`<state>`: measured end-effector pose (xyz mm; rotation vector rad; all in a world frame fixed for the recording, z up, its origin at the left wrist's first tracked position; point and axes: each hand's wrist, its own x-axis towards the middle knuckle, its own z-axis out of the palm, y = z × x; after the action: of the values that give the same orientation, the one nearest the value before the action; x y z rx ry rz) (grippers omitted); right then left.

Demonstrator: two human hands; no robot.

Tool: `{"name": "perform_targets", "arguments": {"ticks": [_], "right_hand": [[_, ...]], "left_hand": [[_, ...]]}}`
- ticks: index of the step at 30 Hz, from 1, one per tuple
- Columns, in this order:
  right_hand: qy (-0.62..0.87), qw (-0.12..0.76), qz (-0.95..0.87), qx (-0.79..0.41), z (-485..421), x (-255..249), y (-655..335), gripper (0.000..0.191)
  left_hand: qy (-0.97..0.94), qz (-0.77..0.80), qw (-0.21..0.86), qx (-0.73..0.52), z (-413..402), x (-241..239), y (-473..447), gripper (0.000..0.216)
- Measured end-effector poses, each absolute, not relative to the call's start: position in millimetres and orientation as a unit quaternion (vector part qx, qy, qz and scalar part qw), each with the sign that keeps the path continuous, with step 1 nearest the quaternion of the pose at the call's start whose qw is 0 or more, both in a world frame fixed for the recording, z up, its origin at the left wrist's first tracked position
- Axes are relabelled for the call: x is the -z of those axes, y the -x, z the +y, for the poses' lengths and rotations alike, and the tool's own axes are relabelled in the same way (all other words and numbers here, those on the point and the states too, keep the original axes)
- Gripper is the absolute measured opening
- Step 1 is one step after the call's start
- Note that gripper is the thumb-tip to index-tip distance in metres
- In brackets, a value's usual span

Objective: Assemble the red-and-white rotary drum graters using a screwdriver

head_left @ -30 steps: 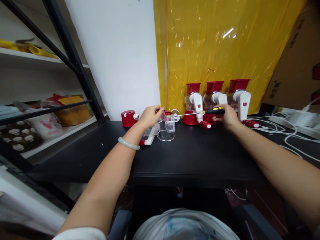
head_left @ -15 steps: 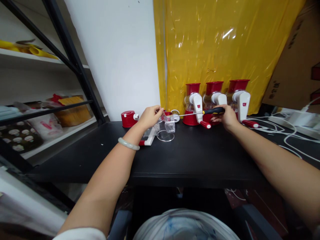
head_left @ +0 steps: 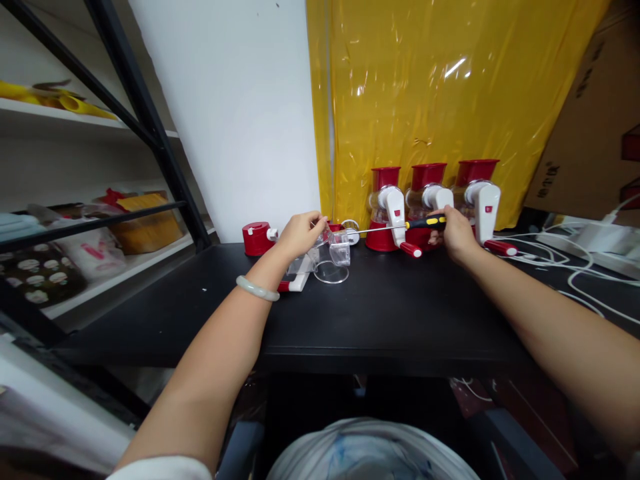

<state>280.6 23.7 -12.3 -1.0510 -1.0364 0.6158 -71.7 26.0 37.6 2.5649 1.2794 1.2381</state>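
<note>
At the centre of the frame, the person's left hand (head_left: 303, 233) is closed, thumb and fingers pinched at the top of a clear, hollow plastic housing (head_left: 340, 252) with a round rim low down, over the black tabletop (head_left: 380, 307). Just how the fingertips grip it is too small to tell. A pale, smooth bangle (head_left: 257, 288) circles the left wrist.

Right of centre, the right hand (head_left: 456, 233) is wrapped around the yellow-and-black handle of a long metal-shafted screwdriver (head_left: 423, 223). The tool lies nearly level, its shaft running leftward to the housing beside the left fingers; the tip cannot be made out.

Just below the left hand is a white plastic crank arm with a red grip (head_left: 300, 279); left of that hand sits a round red plastic base (head_left: 257, 239). Behind the right hand and either side of it, three red-and-white crank-handled grinders (head_left: 385, 179) stand upright in a row before yellow plastic sheeting (head_left: 425, 87).
</note>
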Motion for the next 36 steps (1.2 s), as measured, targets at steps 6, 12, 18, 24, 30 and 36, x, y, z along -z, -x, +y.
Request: {"name": "perform_targets", "arguments": {"ticks": [6,12,18,24,30,36], "right_hand": [[0.442,0.706,-0.448,-0.326,23.7,9.5,-280.4,0.02],[0.446,0.714,-0.445,-0.307,21.9,8.6,-278.0,0.013],[0.453,0.714,-0.457,-0.275,22.8,12.0,-278.1,0.02],[0.443,0.711,-0.447,-0.313,20.7,9.0,-278.1,0.026],[0.445,0.703,-0.447,-0.328,18.3,6.7,-278.1,0.021],[0.443,0.715,-0.451,-0.299,23.1,9.2,-278.9,0.01]], "left_hand": [[-0.819,0.415,0.01,-0.396,27.1,-37.3,71.5,0.033],[-0.819,0.414,0.011,-0.397,25.2,-38.2,71.1,0.031],[-0.819,0.416,0.004,-0.396,23.2,-38.9,70.7,0.03],[-0.82,0.414,0.006,-0.395,25.1,-38.5,71.0,0.031],[-0.82,0.413,0.008,-0.395,25.0,-38.3,71.6,0.032],[-0.821,0.411,0.011,-0.396,25.1,-37.8,71.6,0.032]]}}
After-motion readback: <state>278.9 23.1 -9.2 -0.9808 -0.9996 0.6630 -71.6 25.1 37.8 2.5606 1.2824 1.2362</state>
